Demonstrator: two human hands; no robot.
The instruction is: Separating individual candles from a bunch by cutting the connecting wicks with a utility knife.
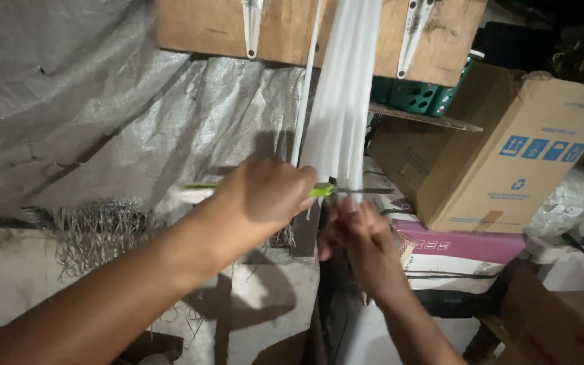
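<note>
Fingers of left hand point(265, 196) clasp a green-handled tool point(320, 190); right hand point(359, 233) grips white strips point(339, 101) (hanging).

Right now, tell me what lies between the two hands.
In the head view, the green-handled tool bridges the gap: the left hand grips it, its tip reaching the white strips that the right hand holds from below.

A brown cardboard box point(508, 149) sits far right above a pink carton point(468, 245), green crates point(417, 96) behind, grey tarpaulin point(103, 115) left.
</note>
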